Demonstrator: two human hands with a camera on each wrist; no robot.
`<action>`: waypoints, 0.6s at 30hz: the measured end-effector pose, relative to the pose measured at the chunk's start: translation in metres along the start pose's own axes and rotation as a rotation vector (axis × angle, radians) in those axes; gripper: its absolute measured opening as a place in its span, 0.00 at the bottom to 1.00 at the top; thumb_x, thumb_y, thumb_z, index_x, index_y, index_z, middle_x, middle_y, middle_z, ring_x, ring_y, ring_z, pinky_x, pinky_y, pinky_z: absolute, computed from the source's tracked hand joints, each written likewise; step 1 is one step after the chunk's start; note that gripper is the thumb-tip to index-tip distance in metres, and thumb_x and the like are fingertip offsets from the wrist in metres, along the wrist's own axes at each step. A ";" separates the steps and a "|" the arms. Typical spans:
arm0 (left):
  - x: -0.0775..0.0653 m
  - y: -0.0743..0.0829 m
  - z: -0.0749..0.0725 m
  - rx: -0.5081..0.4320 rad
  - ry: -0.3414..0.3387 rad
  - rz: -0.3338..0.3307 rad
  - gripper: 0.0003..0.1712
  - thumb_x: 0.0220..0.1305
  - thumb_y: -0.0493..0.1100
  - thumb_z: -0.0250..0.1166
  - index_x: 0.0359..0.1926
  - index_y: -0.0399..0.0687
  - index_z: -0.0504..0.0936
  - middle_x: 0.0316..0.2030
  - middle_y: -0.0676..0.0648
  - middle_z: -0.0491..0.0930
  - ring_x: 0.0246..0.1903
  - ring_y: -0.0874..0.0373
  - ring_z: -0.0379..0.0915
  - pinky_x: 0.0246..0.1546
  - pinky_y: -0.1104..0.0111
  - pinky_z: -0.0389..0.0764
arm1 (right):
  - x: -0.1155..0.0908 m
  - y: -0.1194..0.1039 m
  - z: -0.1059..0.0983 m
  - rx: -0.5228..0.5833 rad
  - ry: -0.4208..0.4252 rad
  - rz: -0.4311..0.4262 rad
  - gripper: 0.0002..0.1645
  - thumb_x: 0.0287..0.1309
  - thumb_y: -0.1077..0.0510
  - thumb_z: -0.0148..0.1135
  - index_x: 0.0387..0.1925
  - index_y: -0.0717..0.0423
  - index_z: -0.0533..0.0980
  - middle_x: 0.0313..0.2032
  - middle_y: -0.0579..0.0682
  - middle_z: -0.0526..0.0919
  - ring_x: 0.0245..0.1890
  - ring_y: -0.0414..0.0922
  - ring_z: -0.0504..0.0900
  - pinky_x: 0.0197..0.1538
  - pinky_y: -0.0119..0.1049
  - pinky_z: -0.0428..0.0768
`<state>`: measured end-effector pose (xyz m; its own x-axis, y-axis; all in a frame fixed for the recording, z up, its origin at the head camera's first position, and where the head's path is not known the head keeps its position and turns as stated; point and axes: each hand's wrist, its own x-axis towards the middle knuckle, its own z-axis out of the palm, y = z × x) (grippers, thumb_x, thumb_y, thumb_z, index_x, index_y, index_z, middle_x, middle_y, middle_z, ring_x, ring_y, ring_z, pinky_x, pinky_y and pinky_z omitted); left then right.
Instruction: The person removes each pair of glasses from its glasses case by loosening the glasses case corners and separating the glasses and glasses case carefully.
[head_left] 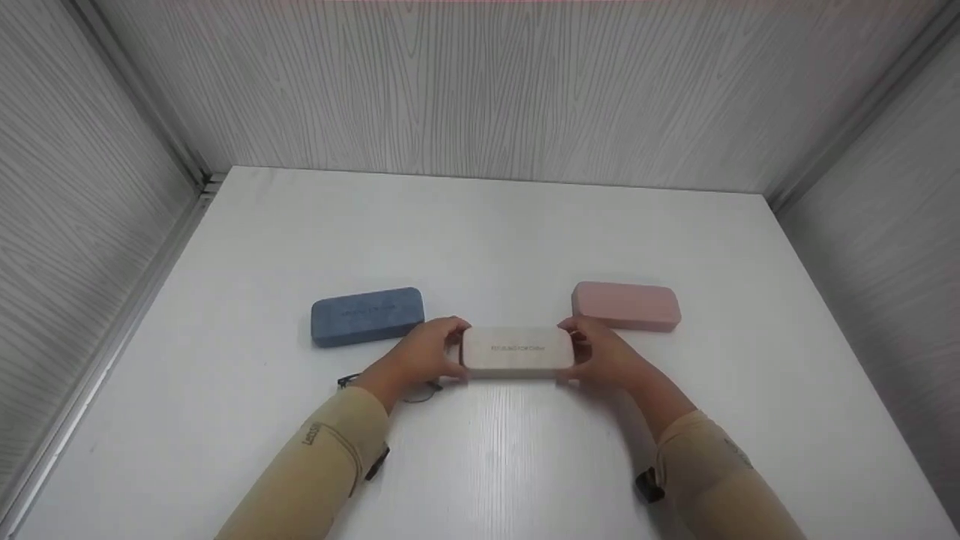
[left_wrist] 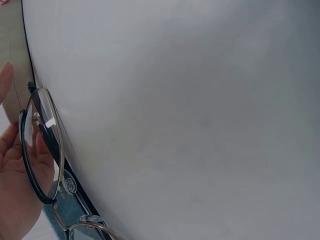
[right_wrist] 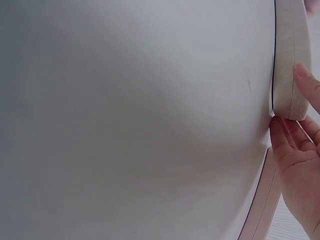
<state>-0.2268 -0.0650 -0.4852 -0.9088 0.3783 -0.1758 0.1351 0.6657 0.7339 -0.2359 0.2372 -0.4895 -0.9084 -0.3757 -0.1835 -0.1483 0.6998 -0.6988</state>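
Head view; cream case (head_left: 517, 356), gripping hands (head_left: 427, 352) (head_left: 609, 358)

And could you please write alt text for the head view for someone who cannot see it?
A person's left hand and right hand grip opposite ends of a cream case on a white table. A blue case lies by the left hand, a pink case by the right, and partly hidden eyeglasses nearer the viewer.

dark print crosses the top of the cream case (head_left: 517, 352), too blurred to read. the blue case (head_left: 367, 317) bears faint, unreadable lettering. letters on the left sleeve (head_left: 319, 469) begin "let"; those on the right sleeve (head_left: 720, 484) are illegible.
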 end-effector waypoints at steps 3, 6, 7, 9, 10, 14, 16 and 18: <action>0.000 -0.001 0.001 0.020 0.001 0.009 0.39 0.36 0.42 0.78 0.53 0.49 0.72 0.48 0.51 0.74 0.51 0.56 0.68 0.57 0.62 0.68 | 0.000 0.000 0.001 -0.025 0.000 0.012 0.42 0.35 0.56 0.76 0.56 0.48 0.67 0.52 0.45 0.72 0.55 0.46 0.70 0.61 0.44 0.68; 0.001 -0.002 0.003 0.043 -0.002 0.015 0.40 0.36 0.42 0.78 0.55 0.49 0.71 0.48 0.51 0.73 0.51 0.58 0.67 0.57 0.64 0.68 | 0.000 0.000 0.001 -0.032 0.003 0.004 0.42 0.35 0.55 0.76 0.56 0.47 0.68 0.51 0.45 0.73 0.54 0.45 0.71 0.60 0.44 0.69; 0.001 -0.002 0.004 0.049 -0.002 0.020 0.41 0.36 0.42 0.78 0.55 0.48 0.71 0.48 0.52 0.73 0.51 0.58 0.67 0.57 0.64 0.68 | 0.000 -0.001 0.001 -0.032 0.006 0.008 0.41 0.35 0.55 0.77 0.55 0.46 0.69 0.50 0.44 0.73 0.53 0.44 0.71 0.60 0.43 0.69; 0.002 -0.002 0.004 0.069 -0.001 0.029 0.41 0.36 0.43 0.78 0.56 0.48 0.70 0.48 0.52 0.73 0.50 0.59 0.67 0.56 0.64 0.68 | 0.001 -0.001 0.001 -0.028 0.006 0.003 0.41 0.34 0.54 0.77 0.54 0.45 0.69 0.49 0.43 0.74 0.52 0.43 0.72 0.59 0.43 0.70; 0.002 -0.002 0.005 0.079 0.001 0.034 0.42 0.36 0.43 0.78 0.56 0.48 0.70 0.49 0.52 0.73 0.50 0.59 0.67 0.57 0.64 0.68 | 0.001 0.000 0.001 -0.026 0.008 0.003 0.40 0.33 0.53 0.77 0.54 0.44 0.70 0.48 0.42 0.74 0.52 0.43 0.72 0.59 0.43 0.70; 0.001 -0.001 0.005 0.104 0.008 0.043 0.43 0.37 0.43 0.77 0.57 0.47 0.69 0.51 0.51 0.72 0.53 0.58 0.66 0.58 0.64 0.67 | 0.002 0.001 0.000 -0.023 0.007 0.010 0.41 0.31 0.51 0.78 0.53 0.42 0.71 0.48 0.39 0.74 0.52 0.40 0.72 0.60 0.42 0.69; 0.000 0.000 0.005 0.119 0.012 0.045 0.43 0.38 0.43 0.77 0.59 0.47 0.68 0.53 0.50 0.72 0.55 0.57 0.65 0.59 0.63 0.65 | 0.002 0.002 0.000 -0.017 0.005 0.010 0.41 0.31 0.51 0.78 0.53 0.41 0.71 0.48 0.38 0.74 0.51 0.40 0.72 0.60 0.42 0.69; 0.000 0.001 0.005 0.133 0.013 0.043 0.44 0.38 0.43 0.77 0.60 0.46 0.67 0.55 0.49 0.71 0.57 0.57 0.64 0.61 0.64 0.64 | 0.002 0.003 -0.001 -0.015 0.003 0.002 0.40 0.31 0.51 0.78 0.52 0.41 0.72 0.48 0.38 0.75 0.51 0.39 0.72 0.60 0.42 0.69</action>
<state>-0.2249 -0.0612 -0.4883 -0.9059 0.4006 -0.1370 0.2243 0.7286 0.6471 -0.2389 0.2388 -0.4912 -0.9101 -0.3721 -0.1826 -0.1520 0.7095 -0.6881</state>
